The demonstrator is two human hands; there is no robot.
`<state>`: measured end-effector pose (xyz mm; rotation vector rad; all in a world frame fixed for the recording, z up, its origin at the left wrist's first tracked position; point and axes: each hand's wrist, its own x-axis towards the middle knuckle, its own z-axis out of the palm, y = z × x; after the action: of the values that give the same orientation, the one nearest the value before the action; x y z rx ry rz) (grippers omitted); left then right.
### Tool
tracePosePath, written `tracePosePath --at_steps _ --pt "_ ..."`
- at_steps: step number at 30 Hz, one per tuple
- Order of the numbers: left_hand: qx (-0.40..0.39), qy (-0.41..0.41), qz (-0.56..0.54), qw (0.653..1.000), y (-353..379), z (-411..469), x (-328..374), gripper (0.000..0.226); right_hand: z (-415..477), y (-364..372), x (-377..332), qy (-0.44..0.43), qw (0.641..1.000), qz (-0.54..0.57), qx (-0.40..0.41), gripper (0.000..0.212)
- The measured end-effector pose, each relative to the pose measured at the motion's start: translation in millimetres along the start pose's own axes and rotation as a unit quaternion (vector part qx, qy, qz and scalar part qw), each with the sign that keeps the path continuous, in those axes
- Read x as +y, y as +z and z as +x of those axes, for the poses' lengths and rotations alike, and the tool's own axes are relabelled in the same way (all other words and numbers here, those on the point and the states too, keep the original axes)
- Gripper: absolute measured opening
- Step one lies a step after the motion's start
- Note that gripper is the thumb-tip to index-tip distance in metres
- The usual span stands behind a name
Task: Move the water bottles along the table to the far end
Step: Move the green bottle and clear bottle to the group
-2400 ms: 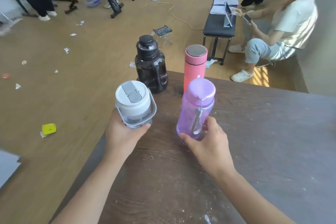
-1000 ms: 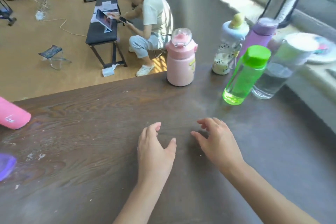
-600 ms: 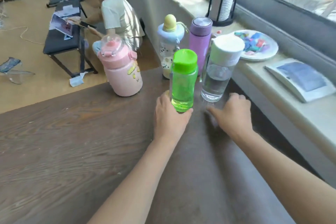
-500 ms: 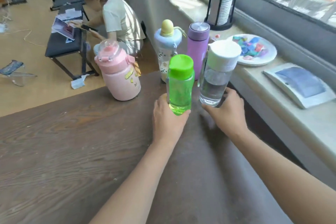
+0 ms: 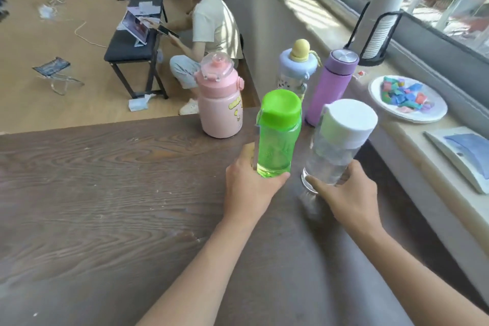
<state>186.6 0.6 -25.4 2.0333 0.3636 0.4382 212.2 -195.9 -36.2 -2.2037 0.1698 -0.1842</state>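
Observation:
My left hand grips the base of a green bottle with a green cap. My right hand holds the bottom of a clear bottle with a white cap. Both bottles look slightly lifted off the dark wooden table. Behind them stand a pink bottle, a pale blue bottle with a yellow top, and a purple flask.
A windowsill on the right carries a plate of coloured pieces, a book and a cup holder. Beyond the table's far edge a person sits by a black bench on the wooden floor.
My view swung from the table's other end to this group. Both hands reached forward and closed on the green and clear bottles, which have since risen and come nearer.

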Motion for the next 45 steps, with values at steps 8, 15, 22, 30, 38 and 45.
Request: tracePosePath --at_steps 8,15,22,30,38,45 --pt "0.047 -0.032 0.046 0.997 -169.3 -24.7 -78.8 0.055 -104.1 82.7 -76.2 -0.060 0.993 0.017 -0.096 0.046" --pt "0.129 -0.081 0.066 0.986 -338.3 -61.6 -163.8 0.051 -198.7 193.2 -181.4 -0.109 0.973 0.081 -0.188 0.048" --pt "0.205 -0.126 0.065 0.968 -483.0 -123.1 -241.2 0.055 -305.0 293.1 -264.6 -0.121 0.950 0.094 -0.272 0.049" --pt "0.279 -0.162 0.089 0.942 -590.0 -158.2 -287.3 0.060 -394.9 357.5 -312.0 -0.141 0.928 0.058 -0.339 0.046" --pt "0.307 -0.187 0.070 0.931 -631.1 -151.8 -322.1 0.052 -432.4 381.3 -326.6 -0.146 0.914 0.046 -0.377 0.053" --pt "0.292 -0.188 0.017 0.938 -634.2 -151.2 -334.7 0.049 -444.3 392.8 -330.8 -0.152 0.921 0.036 -0.357 0.057"
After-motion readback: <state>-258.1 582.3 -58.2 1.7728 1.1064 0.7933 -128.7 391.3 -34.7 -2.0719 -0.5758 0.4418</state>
